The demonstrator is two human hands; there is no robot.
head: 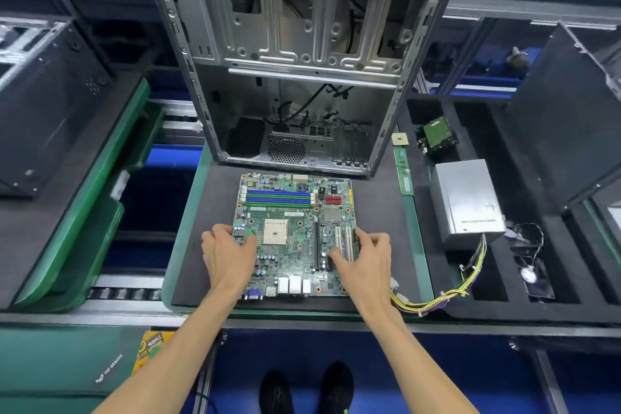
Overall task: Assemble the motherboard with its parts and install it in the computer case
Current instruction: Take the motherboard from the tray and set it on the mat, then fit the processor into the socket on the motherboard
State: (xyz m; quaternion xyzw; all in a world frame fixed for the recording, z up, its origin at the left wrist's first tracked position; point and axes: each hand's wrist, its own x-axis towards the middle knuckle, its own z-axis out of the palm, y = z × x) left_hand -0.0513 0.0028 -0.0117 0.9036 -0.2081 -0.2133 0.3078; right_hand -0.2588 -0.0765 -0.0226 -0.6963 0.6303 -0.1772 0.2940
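The motherboard [294,233] lies flat on a dark foam mat [379,212], with its port side nearest the person. The left hand [228,252] grips the board's left edge, thumb on top near the square processor socket [275,231] and fingers curled over the rim. The right hand [366,257] holds the right edge by the white expansion slots, fingers curled around it. Just beyond the board stands the open computer case [295,60], its bare metal interior facing the person and loose black cables hanging inside (nothing lies between board and case). To the right of the mat, on the green strip, sit a small square processor chip [400,139] and a memory stick [405,171], one behind the other. Further right, a black tray holds a silver power supply [467,202] whose yellow wire bundle [450,292] trails toward the mat's near right corner, near the right wrist. A drive [437,134] sits behind the power supply. Another black case [50,104] lies at far left.
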